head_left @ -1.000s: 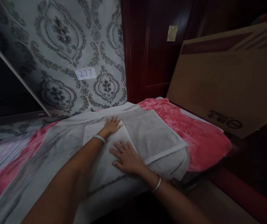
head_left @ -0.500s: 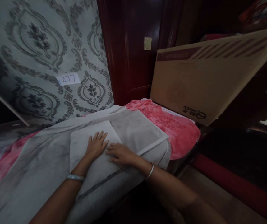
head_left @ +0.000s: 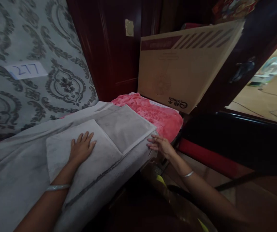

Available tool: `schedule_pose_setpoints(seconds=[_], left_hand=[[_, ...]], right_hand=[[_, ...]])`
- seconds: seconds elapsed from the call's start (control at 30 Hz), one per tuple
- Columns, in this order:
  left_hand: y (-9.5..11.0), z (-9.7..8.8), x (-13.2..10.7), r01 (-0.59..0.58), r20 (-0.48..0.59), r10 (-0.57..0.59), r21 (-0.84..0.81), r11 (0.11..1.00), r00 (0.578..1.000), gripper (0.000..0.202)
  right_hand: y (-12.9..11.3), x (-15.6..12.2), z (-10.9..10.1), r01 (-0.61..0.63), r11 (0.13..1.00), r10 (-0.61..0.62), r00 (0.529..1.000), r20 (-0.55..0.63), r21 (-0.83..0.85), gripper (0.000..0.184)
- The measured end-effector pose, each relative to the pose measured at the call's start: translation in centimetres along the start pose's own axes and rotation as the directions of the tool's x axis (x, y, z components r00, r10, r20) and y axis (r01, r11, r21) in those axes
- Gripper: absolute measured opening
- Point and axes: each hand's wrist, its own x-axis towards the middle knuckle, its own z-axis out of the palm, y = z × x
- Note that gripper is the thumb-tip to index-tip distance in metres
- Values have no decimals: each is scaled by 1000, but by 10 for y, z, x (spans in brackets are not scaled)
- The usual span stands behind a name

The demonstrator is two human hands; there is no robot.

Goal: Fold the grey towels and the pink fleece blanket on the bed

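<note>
My left hand [head_left: 81, 149] lies flat with spread fingers on a folded pale grey fleece-like cloth [head_left: 99, 158]. To the right of that fold is a darker grey panel [head_left: 126, 125] with a light border, which looks like the same kind of cloth. My right hand [head_left: 163, 146] is by this panel's right corner, fingers stretched out and nothing seen in them. Whether its fingertips touch the cloth I cannot tell. Under the grey layers, a pink-red plush blanket [head_left: 167, 117] shows at the far right end.
A large cardboard box [head_left: 167, 71] leans behind the blanket, against dark red wood panelling [head_left: 114, 61]. Patterned wallpaper on the left carries a paper label [head_left: 28, 70] reading 277. At right stands a black surface [head_left: 225, 138] with a red side, near a doorway.
My right hand has moved right, away from beside my left hand to the cloth's right corner. My left hand stays flat on the fold. The view has turned right.
</note>
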Motion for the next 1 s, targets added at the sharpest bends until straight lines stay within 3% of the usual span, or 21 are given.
schedule_pose_setpoints(seconds=[0.17, 0.27, 0.47, 0.63, 0.7, 0.77, 0.83, 0.9, 0.97, 1.0], left_hand=[[-4, 4, 1, -10, -37, 8, -68, 998, 999, 61], [-2, 2, 0, 0, -26, -3, -91, 996, 1000, 61], [0, -1, -6, 2, -38, -7, -107, 994, 999, 58], [-3, -4, -11, -131, -210, 68, -306, 943, 975, 46], [-6, -4, -13, -154, -279, 27, -446, 881, 960, 40], [-10, -4, -14, -133, -308, -84, -619, 774, 948, 35], [-16, -4, -14, -92, -273, -239, -815, 572, 932, 35], [-24, -5, -12, -81, -168, -361, -966, 245, 917, 39], [-33, -8, -12, -88, -43, -403, -992, -92, 914, 41], [-37, -9, -11, -86, 9, -398, -972, -220, 917, 41]], right_hand=[[-19, 8, 11, 2, 996, 2, 999, -46, 91, 17], [-27, 21, 17, 26, 999, -21, 995, -93, 45, 9], [-38, 49, 30, 35, 994, -45, 993, -105, -100, 14], [-38, 62, 43, 119, 963, -145, 985, -94, -243, 20], [-36, 66, 46, 147, 952, -183, 977, -112, -267, 20], [-34, 69, 47, 157, 947, -204, 968, -147, -280, 19], [-33, 71, 48, 153, 942, -213, 961, -178, -297, 18], [-33, 70, 50, 159, 932, -229, 955, -189, -325, 19], [-37, 68, 56, 191, 914, -267, 947, -177, -358, 19], [-39, 67, 61, 217, 901, -294, 942, -162, -375, 18]])
